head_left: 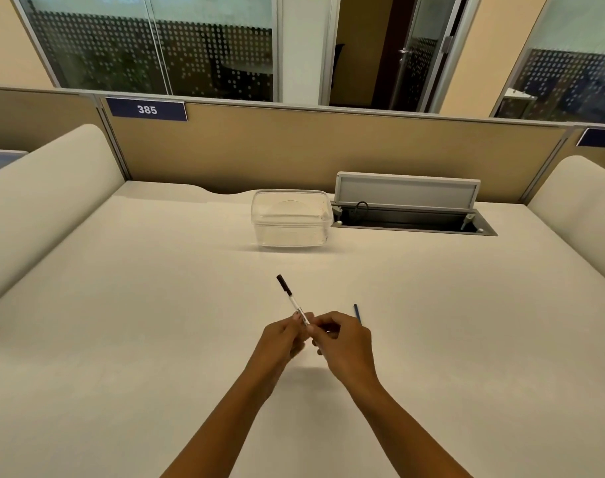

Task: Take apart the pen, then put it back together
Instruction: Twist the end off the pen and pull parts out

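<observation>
— Pen (pixel 291 300): clear barrel, dark cap end pointing up and away, tilted toward the left, held above the cream desk (pixel 122 305) near the front middle.

— And held by what?

— Pinched at its lower end by the left hand (pixel 283 339), fingers curled round the barrel. Right hand (pixel 342 343) touching the same end, fingertips closed on it; exact grip hidden behind the knuckles.

— Anything else nearby?

— Thin blue rod (pixel 357 313), perhaps the refill, just beyond the right hand; whether lying on the desk or held, cannot tell. Further back, well apart, a clear plastic container (pixel 291 219), beside an open cable hatch (pixel 411 215) on its right
</observation>
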A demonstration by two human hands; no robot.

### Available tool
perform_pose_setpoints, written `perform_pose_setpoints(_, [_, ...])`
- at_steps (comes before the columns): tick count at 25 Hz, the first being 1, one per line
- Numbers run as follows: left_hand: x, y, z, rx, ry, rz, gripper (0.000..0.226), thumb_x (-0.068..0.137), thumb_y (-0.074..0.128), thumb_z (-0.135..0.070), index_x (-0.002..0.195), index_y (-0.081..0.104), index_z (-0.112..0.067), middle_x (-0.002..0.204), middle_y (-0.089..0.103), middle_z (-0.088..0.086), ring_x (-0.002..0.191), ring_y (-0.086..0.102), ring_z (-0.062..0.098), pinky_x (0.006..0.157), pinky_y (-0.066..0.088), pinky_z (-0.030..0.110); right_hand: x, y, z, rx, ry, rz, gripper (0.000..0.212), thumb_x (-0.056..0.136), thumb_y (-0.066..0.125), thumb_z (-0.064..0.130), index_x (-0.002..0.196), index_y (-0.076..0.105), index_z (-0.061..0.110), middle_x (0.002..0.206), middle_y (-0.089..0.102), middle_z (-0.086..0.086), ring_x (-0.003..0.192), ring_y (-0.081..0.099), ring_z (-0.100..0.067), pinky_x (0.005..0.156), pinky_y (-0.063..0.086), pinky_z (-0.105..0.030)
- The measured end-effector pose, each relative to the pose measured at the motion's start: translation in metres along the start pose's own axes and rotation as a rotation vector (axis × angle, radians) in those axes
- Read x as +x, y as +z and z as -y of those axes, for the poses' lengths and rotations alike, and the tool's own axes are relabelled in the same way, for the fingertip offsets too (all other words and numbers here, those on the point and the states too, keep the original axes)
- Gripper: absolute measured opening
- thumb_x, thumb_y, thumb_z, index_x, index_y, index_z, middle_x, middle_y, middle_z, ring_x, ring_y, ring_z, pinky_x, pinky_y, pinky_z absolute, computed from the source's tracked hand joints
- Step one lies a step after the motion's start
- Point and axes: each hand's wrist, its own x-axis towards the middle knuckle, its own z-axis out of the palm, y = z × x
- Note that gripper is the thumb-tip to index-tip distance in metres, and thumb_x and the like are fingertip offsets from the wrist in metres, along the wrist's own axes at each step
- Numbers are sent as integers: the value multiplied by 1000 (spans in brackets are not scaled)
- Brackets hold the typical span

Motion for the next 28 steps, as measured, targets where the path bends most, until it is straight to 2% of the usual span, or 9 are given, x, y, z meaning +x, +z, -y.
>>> perform_pose_setpoints(2, [-4, 1, -10, -107, 26, 58, 33, 98, 42, -30, 107, 70, -15, 109, 72, 8, 107, 66, 19, 99, 47, 31, -6, -8, 6, 76, 77, 83, 16, 84, 67, 25, 95, 70, 14, 81, 71, -2, 66, 68, -12, 49, 49, -9])
perform_pose_setpoints(7, [-5, 0, -29, -205, 34, 24, 32, 99, 40, -22, 105, 69, -9, 106, 74, 4, 107, 66, 20, 94, 51, 31, -12, -33, 8, 250, 250, 362, 20, 85, 65, 21, 96, 73, 6, 88, 75, -11, 73, 70, -18, 68, 59, -25])
perform_pose_setpoints(12, [-10, 0, -48, -486, -51, 152, 27, 100, 37, -16, 95, 59, -2, 89, 75, 9, 87, 72, 24, 81, 58, 36, -7, -48, 9, 453, 361, 633, 17, 85, 63, 11, 96, 73, 2, 77, 70, -7, 67, 62, -13, 66, 55, -21])
perform_pose_setpoints(15, [-11, 2, -57, -658, -101, 278, 26, 99, 31, -4, 84, 52, -6, 61, 57, 1, 59, 64, 13, 70, 58, 29, -6, -48, 13, 534, 409, 815, 21, 87, 59, 14, 99, 71, 1, 77, 65, -4, 71, 56, -14, 68, 53, -20])
perform_pose_setpoints(18, [-6, 2, -61, -720, -139, 296, 33, 93, 22, 8, 75, 43, -11, 53, 40, -3, 44, 43, 8, 50, 47, 20, -2, -45, 14, 542, 399, 928, 23, 90, 54, 19, 95, 70, 3, 77, 63, -3, 70, 55, -13, 64, 50, -20])
perform_pose_setpoints(20, [-2, 2, -60, -717, -144, 254, 38, 88, 18, 13, 71, 39, -13, 51, 37, -4, 40, 36, 8, 43, 36, 18, -1, -41, 12, 508, 376, 919, 23, 91, 54, 22, 85, 68, 6, 72, 61, -3, 64, 53, -11, 57, 46, -18])
perform_pose_setpoints(22, [3, 2, -57, -693, -125, 166, 41, 85, 14, 15, 68, 38, -14, 48, 36, -4, 38, 33, 7, 41, 31, 18, -1, -34, 11, 404, 312, 800, 26, 93, 53, 23, 75, 67, 9, 66, 59, -2, 58, 50, -10, 52, 43, -17])
perform_pose_setpoints(26, [12, 13, -49, -633, -57, -92, 38, 91, 16, 5, 66, 38, -13, 44, 34, -6, 36, 28, 7, 39, 26, 18, -4, -12, 12, -6, 126, 389, 28, 91, 56, 19, 65, 69, 17, 59, 62, 3, 54, 52, -7, 54, 40, -15])
perform_pose_setpoints(28, [11, 21, -46, -567, 1, -217, 38, 92, 17, 2, 66, 39, -14, 46, 33, -7, 38, 26, 6, 42, 24, 19, -9, 2, 12, -260, 14, 192, 24, 90, 58, 16, 71, 72, 14, 66, 67, 0, 58, 55, -8, 55, 37, -9])
